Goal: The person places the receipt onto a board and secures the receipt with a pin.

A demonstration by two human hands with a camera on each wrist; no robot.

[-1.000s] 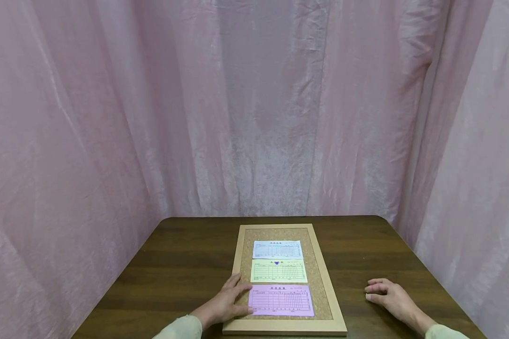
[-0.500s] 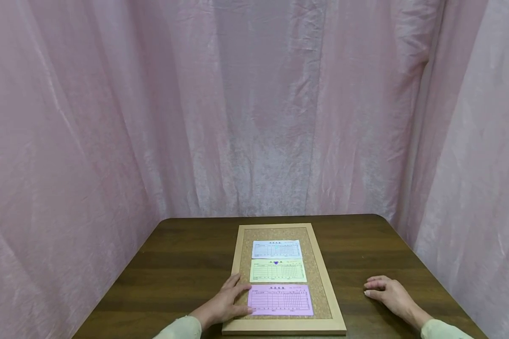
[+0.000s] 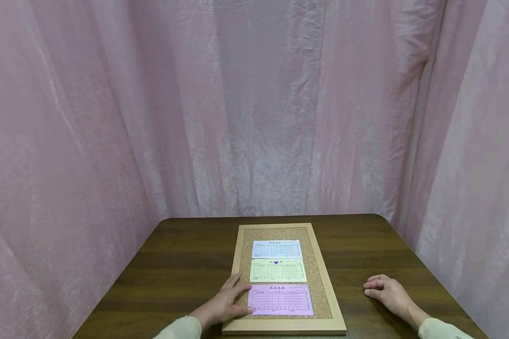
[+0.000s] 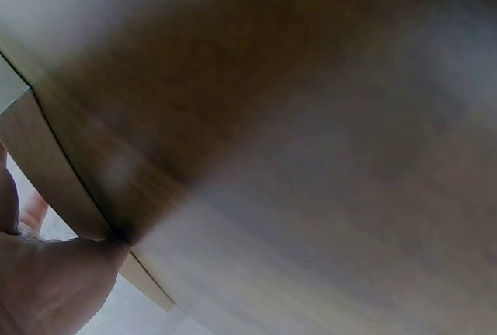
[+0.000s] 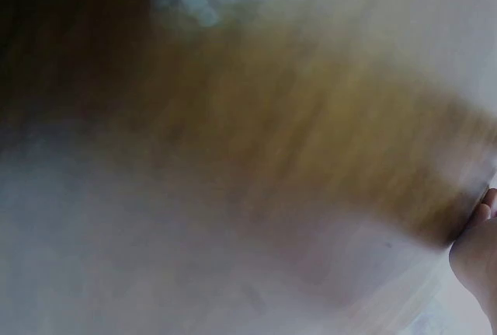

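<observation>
Left hand (image 3: 225, 301): lies flat with fingers straight, over the left frame edge of the board; thumb tip touching the left edge of the pink slip.
Right hand (image 3: 386, 293): rests on the table at 3 o'clock from the board, well apart from it; fingers loosely curled, holding nothing.
Pink slip (image 3: 281, 300): nearest of three on the cork, at 6 o'clock on the board.
Green slip (image 3: 278, 270): just behind the pink one, at board centre, with a small blue pin (image 3: 276, 262) at its top edge.
White slip (image 3: 276, 249): at 12 o'clock, touching the green one.
Board (image 3: 319, 282): cork with light wood frame, lying flat, long side running away from the person.
Table (image 3: 182, 268): dark wood.
Curtain (image 3: 254, 108): pink, all around.
Wrist views: blurred, only wood and a bit of palm.
</observation>
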